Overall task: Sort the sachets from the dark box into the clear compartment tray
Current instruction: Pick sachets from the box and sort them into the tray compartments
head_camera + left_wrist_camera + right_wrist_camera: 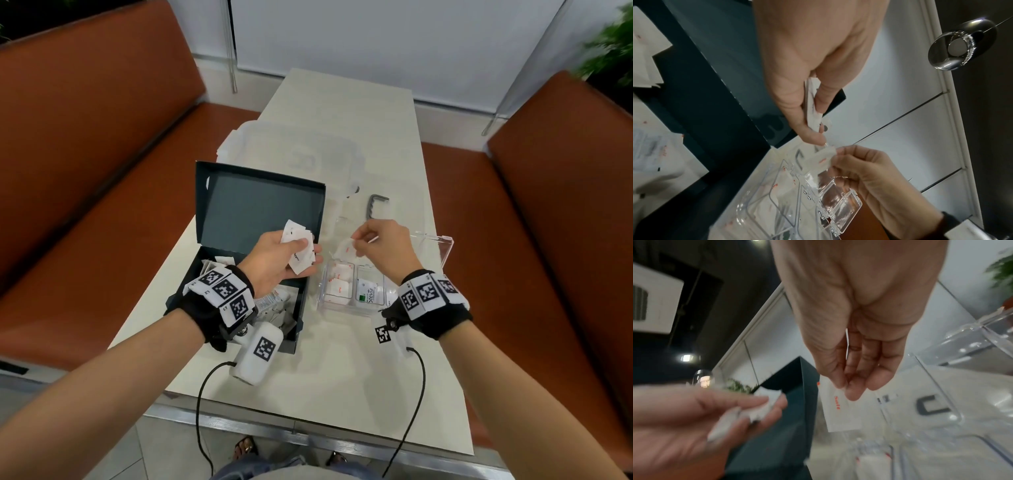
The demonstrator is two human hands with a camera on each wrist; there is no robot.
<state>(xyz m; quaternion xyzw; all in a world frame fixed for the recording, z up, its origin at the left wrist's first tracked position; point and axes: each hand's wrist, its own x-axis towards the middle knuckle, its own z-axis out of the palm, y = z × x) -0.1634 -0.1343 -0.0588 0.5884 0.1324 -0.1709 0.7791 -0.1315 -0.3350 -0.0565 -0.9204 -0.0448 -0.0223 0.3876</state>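
Note:
The dark box stands open on the table, lid up, with more sachets inside. Above it my left hand grips a small stack of white sachets, also seen edge-on in the left wrist view as the stack. To the right, my right hand pinches one white salt sachet by its top edge over the clear compartment tray. The tray's left compartment holds white sachets; the middle one holds a Stevia sachet.
The tray's clear lid stands open behind my right hand. A dark U-shaped handle and a large clear container lie further back on the white table. Orange benches flank both sides.

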